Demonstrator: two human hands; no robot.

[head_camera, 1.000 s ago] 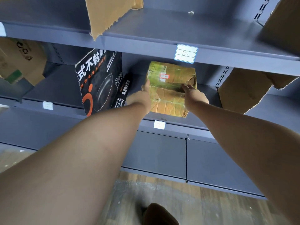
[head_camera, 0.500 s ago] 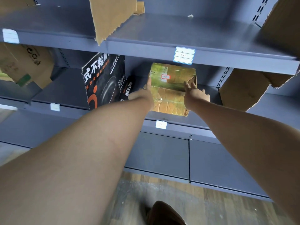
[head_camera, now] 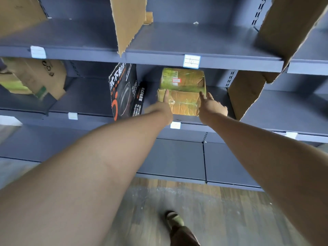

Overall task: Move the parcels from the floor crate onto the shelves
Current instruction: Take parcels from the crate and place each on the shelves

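A taped cardboard parcel (head_camera: 184, 89) with yellow-green wrap and a white label stands on the middle grey shelf (head_camera: 195, 122), under a tag marked 10. My left hand (head_camera: 160, 108) reaches to its front left corner, one straight finger touching the box. My right hand (head_camera: 212, 105) is at the front right corner with fingers spread and straight, fingertips at the box's edge. Neither hand grips the parcel. The floor crate is out of sight.
A black printed box (head_camera: 124, 91) stands just left of the parcel. Cardboard dividers (head_camera: 246, 93) split the shelf bays, one close on the right. Another carton (head_camera: 35, 77) lies in the left bay. The upper shelf (head_camera: 177, 41) holds a hanging cardboard sheet (head_camera: 127, 20). Wooden floor and my foot (head_camera: 174, 219) lie below.
Both hands let go of the parcel's sides and drew back to its front corners with fingers straightened. The parcel now sits deeper on the shelf.
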